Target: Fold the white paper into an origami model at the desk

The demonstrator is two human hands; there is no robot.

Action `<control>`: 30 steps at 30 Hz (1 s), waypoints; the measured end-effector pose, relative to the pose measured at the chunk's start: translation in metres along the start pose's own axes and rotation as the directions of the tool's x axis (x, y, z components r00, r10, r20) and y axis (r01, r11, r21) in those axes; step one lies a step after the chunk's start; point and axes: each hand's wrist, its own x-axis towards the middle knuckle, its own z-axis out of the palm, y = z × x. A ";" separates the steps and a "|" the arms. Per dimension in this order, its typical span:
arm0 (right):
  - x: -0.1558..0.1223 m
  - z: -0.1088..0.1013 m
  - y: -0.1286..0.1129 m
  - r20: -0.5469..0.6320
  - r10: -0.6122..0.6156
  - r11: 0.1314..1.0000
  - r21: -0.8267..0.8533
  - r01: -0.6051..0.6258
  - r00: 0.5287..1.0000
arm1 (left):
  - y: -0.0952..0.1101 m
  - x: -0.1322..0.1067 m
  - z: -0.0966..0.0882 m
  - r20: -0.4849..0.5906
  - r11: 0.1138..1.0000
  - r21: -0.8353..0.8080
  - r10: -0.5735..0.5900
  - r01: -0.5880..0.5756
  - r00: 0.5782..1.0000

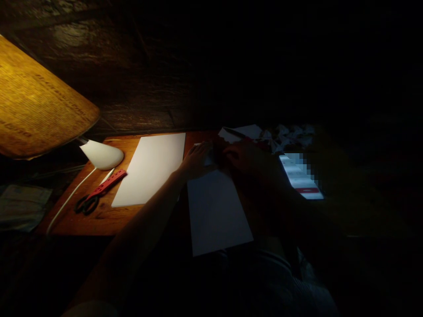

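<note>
The scene is very dark. My left hand (197,157) rests on the far end of a white paper sheet (216,211) that lies on the wooden table (105,215); its fingers look flat and spread. My right hand (246,158) is beside it, in deep shadow, on the same far edge of the sheet, over something dark reddish that I cannot make out. Whether its fingers are curled is hidden by the dark.
A stack of white paper (150,169) lies to the left. Red-sheathed scissors (99,191) and a white lamp base (101,154) with its cord sit at the table's left end, under a woven shade (36,105). A lit phone screen (300,176) and crumpled paper (287,136) are at the right.
</note>
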 end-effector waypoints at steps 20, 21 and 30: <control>0.003 0.009 0.037 -0.192 0.512 0.813 -0.207 -0.544 0.837 | -0.013 0.001 -0.002 0.062 0.999 -0.017 0.028 -0.027 0.998; 0.003 0.009 0.037 -0.194 0.513 0.812 -0.207 -0.546 0.836 | -0.013 0.001 -0.002 0.060 0.999 -0.015 0.032 -0.031 0.998; 0.005 0.005 0.042 -0.179 0.529 0.815 -0.162 -0.556 0.829 | -0.018 0.003 0.000 0.048 0.999 0.019 0.032 -0.033 0.998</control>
